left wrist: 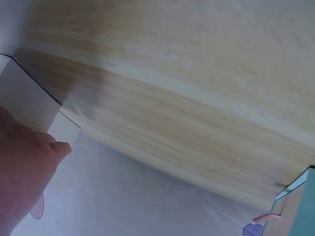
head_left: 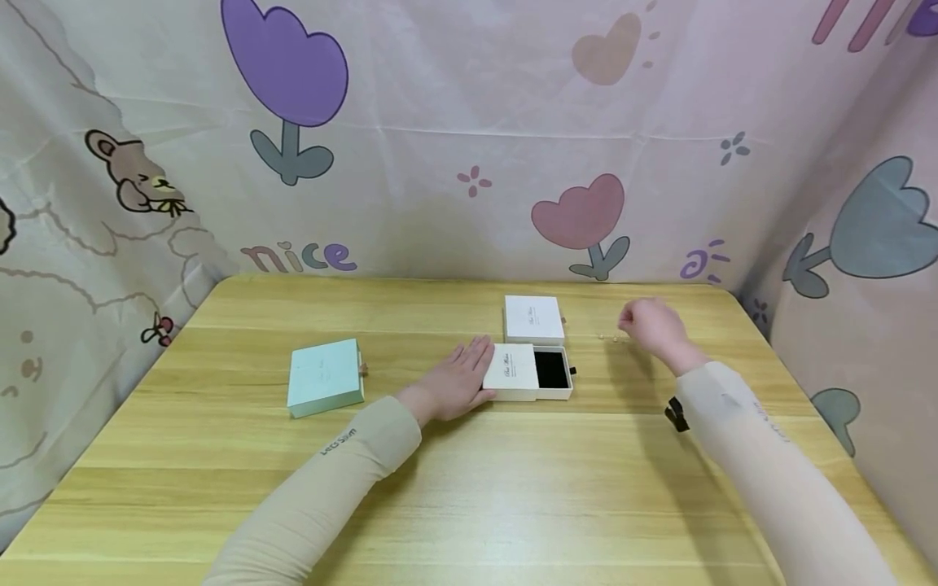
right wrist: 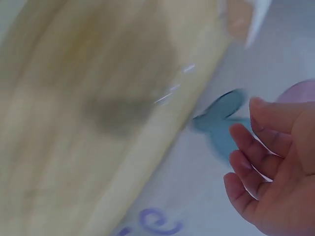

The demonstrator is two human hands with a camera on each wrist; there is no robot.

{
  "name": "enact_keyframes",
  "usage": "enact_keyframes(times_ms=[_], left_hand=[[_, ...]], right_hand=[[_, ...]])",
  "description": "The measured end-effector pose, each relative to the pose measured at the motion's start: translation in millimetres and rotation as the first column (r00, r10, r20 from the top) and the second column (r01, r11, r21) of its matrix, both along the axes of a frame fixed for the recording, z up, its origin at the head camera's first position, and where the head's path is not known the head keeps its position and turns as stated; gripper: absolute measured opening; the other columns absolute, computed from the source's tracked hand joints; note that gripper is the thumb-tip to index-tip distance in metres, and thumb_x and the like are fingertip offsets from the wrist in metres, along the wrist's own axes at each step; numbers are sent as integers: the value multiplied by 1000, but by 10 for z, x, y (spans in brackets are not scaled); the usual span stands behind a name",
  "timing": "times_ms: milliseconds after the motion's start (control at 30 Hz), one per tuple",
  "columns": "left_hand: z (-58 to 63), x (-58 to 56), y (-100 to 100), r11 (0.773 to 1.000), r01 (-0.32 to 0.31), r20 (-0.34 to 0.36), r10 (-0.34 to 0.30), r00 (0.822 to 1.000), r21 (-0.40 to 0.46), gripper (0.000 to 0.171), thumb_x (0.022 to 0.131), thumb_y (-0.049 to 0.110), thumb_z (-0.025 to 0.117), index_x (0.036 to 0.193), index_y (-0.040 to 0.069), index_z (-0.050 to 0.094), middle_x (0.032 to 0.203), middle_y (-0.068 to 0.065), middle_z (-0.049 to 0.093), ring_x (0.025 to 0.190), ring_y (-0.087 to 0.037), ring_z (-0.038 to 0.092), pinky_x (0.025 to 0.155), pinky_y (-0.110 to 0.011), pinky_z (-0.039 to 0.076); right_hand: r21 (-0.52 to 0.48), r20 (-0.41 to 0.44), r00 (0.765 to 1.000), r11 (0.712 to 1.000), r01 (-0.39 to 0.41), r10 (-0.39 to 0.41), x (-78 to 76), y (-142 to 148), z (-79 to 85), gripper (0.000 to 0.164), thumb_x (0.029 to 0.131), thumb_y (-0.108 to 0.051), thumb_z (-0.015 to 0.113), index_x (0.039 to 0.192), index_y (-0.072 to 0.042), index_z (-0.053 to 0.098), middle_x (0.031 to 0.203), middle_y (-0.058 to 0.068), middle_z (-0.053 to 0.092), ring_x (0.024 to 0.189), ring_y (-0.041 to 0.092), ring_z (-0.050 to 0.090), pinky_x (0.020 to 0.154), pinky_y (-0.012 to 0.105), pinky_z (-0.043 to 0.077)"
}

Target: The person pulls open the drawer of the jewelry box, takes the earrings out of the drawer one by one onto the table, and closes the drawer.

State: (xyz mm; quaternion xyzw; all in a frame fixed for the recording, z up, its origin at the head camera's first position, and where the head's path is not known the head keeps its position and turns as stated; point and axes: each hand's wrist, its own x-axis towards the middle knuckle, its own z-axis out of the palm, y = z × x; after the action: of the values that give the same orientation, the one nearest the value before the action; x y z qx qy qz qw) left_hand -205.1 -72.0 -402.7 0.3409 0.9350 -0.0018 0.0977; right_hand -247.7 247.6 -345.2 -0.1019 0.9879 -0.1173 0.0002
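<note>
My left hand [head_left: 456,382] lies against the left end of a white drawer box [head_left: 511,372], fingers straight and touching it. The box's drawer [head_left: 553,372] is slid out to the right, showing a black lining and a small black pull tab [head_left: 573,371]. Over the table's right side, my right hand [head_left: 652,325] is raised. Its fingers are loosely curled in the right wrist view [right wrist: 275,167], and nothing shows between them. Close to that hand, several tiny shiny pieces [right wrist: 163,98] lie on the table, too small and blurred to identify.
Directly behind the pulled-out box stands a second white box [head_left: 533,319], its drawer in. A mint-green box [head_left: 326,377] with a brownish tab sits on the left. The wooden table [head_left: 498,505] ends at a printed cloth [head_left: 425,203] behind and at both sides.
</note>
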Motion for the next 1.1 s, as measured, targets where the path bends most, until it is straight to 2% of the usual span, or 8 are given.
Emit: enact_keyframes(times_ms=[67, 133, 200, 267, 567, 733, 900, 1100], left_hand=[[2, -1, -1, 1000, -1, 2, 1, 1000, -7, 74, 100, 47, 27, 149, -2, 2, 157, -17, -2, 146, -27, -2, 119, -41, 8], [3, -3, 1, 1000, -1, 3, 1, 1000, -6, 74, 100, 47, 27, 149, -2, 2, 157, -17, -2, 146, -27, -2, 119, -41, 8], [1, -7, 3, 1000, -1, 6, 1, 1000, -9, 74, 100, 47, 26, 149, -2, 2, 158, -17, -2, 146, -27, -2, 119, -41, 8], [1, -9, 5, 1000, -1, 4, 1, 1000, -10, 74, 100, 47, 26, 149, -2, 1, 158, -17, -2, 146, -27, -2, 119, -40, 8], [-1, -6, 9, 1000, -15, 12, 15, 1000, -12, 74, 100, 48, 27, 149, -1, 2, 158, -15, -3, 146, -25, -2, 119, -40, 7], [-4, -12, 13, 1000, -13, 3, 14, 1000, -7, 74, 100, 47, 27, 149, -1, 2, 158, -15, -3, 146, -25, -2, 119, -40, 8], [14, -10, -5, 1000, -13, 25, 13, 1000, 9, 75, 99, 49, 29, 149, -2, 3, 158, -16, -2, 146, -26, -2, 119, -42, 7], [42, -45, -9, 994, -13, 56, 7, 998, 106, 86, 95, 57, 36, 149, -3, 5, 158, -18, 1, 146, -29, 0, 119, -45, 9]], right_hand=[[47, 6, 1000, 999, 17, -18, -25, 109, -53, 27, 91, -8, 51, 65, -4, 53, 65, 9, 54, 72, 27, 51, 96, 54, 38], [87, 30, 999, 996, 36, -39, -46, 201, -109, 35, 90, -8, 49, 56, -9, 42, 58, 4, 41, 72, 26, 44, 81, 47, 42], [107, 67, 996, 993, 51, -58, -67, 276, -168, 38, 89, -6, 45, 53, -13, 34, 55, 2, 31, 73, 28, 41, 75, 43, 40], [115, 107, 991, 991, 67, -79, -85, 324, -219, 38, 89, -5, 43, 53, -14, 32, 57, 2, 29, 79, 30, 40, 68, 39, 34], [134, 145, 985, 988, 74, -93, -147, 323, -346, 31, 87, -4, 41, 56, -10, 42, 66, 10, 49, 85, 36, 44, 69, 45, 38], [148, 134, 987, 986, 71, -91, -158, 319, -358, 21, 89, -9, 48, 73, -3, 60, 81, 15, 62, 87, 38, 49, 71, 48, 41], [158, 90, 994, 986, 53, -68, -131, 284, -321, 17, 88, -13, 56, 88, 1, 65, 91, 18, 66, 88, 40, 54, 72, 51, 45], [137, 31, 999, 990, 17, -21, -43, 180, -137, 24, 89, -17, 57, 100, 3, 65, 101, 22, 67, 94, 42, 58, 79, 55, 47]])
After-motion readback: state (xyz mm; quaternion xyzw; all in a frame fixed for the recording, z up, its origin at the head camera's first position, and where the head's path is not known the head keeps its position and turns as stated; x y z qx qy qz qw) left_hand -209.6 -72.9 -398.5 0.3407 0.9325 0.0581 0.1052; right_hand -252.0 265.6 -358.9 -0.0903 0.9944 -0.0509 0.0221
